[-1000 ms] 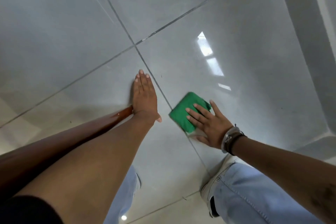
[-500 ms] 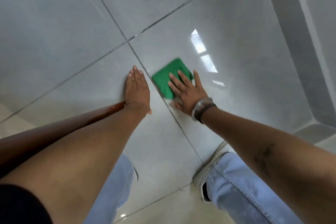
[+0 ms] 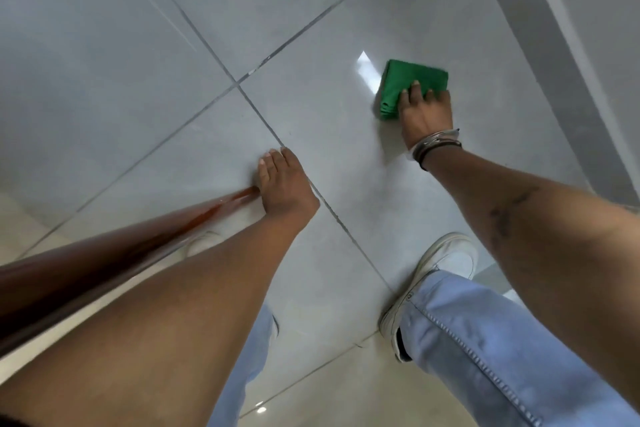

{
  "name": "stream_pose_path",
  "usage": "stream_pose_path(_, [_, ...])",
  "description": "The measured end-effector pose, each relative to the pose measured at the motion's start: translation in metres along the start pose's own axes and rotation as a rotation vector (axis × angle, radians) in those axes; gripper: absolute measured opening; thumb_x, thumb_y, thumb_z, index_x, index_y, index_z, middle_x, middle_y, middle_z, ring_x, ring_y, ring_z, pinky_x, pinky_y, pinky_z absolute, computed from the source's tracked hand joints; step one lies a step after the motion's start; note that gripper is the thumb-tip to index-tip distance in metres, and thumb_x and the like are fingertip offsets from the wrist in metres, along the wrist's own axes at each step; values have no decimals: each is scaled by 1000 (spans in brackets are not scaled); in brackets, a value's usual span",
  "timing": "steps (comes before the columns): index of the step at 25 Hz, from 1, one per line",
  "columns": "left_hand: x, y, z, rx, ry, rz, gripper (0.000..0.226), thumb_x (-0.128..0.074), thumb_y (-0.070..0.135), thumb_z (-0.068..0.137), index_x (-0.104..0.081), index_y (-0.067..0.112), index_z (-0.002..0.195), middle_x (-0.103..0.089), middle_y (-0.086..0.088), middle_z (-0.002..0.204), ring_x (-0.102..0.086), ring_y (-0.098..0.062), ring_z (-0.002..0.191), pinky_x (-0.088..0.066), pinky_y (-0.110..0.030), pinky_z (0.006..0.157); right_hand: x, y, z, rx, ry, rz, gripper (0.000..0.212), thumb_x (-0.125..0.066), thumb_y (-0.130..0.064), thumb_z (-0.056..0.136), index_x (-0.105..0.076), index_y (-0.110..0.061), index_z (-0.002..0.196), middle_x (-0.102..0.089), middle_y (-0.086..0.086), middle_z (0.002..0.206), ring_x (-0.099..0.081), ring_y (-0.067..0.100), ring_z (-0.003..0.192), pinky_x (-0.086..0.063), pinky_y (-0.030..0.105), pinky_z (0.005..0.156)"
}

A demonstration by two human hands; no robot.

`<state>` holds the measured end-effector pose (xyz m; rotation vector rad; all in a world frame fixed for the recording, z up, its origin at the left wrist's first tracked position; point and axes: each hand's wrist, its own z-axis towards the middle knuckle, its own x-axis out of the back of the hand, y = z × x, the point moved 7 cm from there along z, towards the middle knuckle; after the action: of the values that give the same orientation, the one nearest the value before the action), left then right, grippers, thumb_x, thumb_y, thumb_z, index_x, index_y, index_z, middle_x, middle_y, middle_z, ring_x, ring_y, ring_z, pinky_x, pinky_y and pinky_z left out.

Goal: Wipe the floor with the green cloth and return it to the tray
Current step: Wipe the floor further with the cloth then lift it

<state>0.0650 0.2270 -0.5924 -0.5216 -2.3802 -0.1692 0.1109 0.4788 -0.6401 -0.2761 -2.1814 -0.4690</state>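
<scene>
One folded green cloth (image 3: 412,83) lies far right on the tiled floor (image 3: 173,28); the right hand (image 3: 425,113) presses it flat, apparently ungripped. The left hand (image 3: 284,184) rests open, empty.

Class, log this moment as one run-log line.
phase: wiping | right hand: flat on cloth | left hand: braced on floor | tray: unseen
</scene>
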Motion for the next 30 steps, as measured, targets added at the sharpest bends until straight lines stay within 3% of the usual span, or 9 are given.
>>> stream_pose_path(3, [25, 15, -25, -33, -129, -248, 69, -60, 25, 82, -33, 1, 141, -40, -19, 147, -34, -33, 138, -25, -40, 117, 12, -11, -40, -117, -155, 229, 28, -55, -12, 84, -66, -6, 110, -69, 19, 109, -64, 35, 100, -47, 39, 91])
stream_pose_path(5, [52, 18, -58, 45, -270, -528, 54, -50, 17, 88, -40, 4, 138, -45, -16, 144, -44, -33, 131, -36, -39, 110, 16, -15, -102, -225, -432, 612, 20, -65, -22, 82, -69, -9, 97, -71, 13, 97, -66, 29, 91, -51, 32, 80])
stream_pose_path(8, [96, 5, -138, 203, -388, -916, 42, -45, 12, 93, -46, -1, 133, -51, -20, 139, -53, -31, 120, -43, -34, 98, 68, -26, -205, -399, -717, 1350, 9, -65, -4, 78, -68, -9, 84, -66, 15, 93, -64, 23, 76, -56, 31, 73])
stream_pose_path(11, [136, -16, -230, 276, -620, -1218, 34, -46, 24, 98, -54, 7, 127, -56, -11, 132, -54, -26, 117, -34, -36, 105, 156, -34, -282, -461, -773, 2076, 32, -44, 4, 73, -59, -2, 101, -60, 20, 99, -62, 31, 83, -51, 38, 78])
stream_pose_path(13, [179, -27, -286, 216, -737, -1456, 23, -48, 23, 98, -59, 11, 115, -62, -10, 117, -58, -26, 106, -37, -47, 109, 232, -33, -318, -342, -839, 2258, 45, -42, -5, 64, -55, -3, 108, -65, 16, 94, -64, 31, 84, -52, 40, 80])
stream_pose_path(16, [243, -64, -331, 106, -550, -1715, 22, -60, 8, 90, -62, 11, 112, -67, -12, 110, -64, -28, 97, -55, -46, 84, 345, -41, -341, -6, -893, 2151, 42, -51, -11, 72, -61, -9, 112, -73, 8, 98, -70, 27, 90, -58, 42, 81])
stream_pose_path(20, [297, -134, -353, 151, -136, -1775, 18, -65, 3, 84, -62, 15, 97, -70, -11, 98, -68, -25, 81, -58, -35, 63, 452, -96, -334, 358, -642, 1577, 44, -68, 7, 77, -56, -8, 116, -69, 4, 99, -67, 22, 91, -58, 25, 73])
stream_pose_path(24, [301, -205, -350, 411, 105, -1802, 14, -65, 4, 87, -57, 8, 97, -67, -13, 91, -68, -24, 77, -58, -29, 49, 501, -170, -309, 341, -114, 1026, 43, -66, 0, 75, -59, -8, 117, -64, 7, 102, -59, 22, 90, -48, 22, 73])
stream_pose_path(30, [283, -238, -338, 615, 56, -1671, 12, -69, 7, 82, -61, 3, 91, -66, -14, 80, -64, -26, 67, -58, -36, 58, 491, -221, -313, 324, 29, 415, 49, -63, -22, 78, -53, -15, 125, -54, 10, 125, -48, 33, 111, -40, 44, 90])
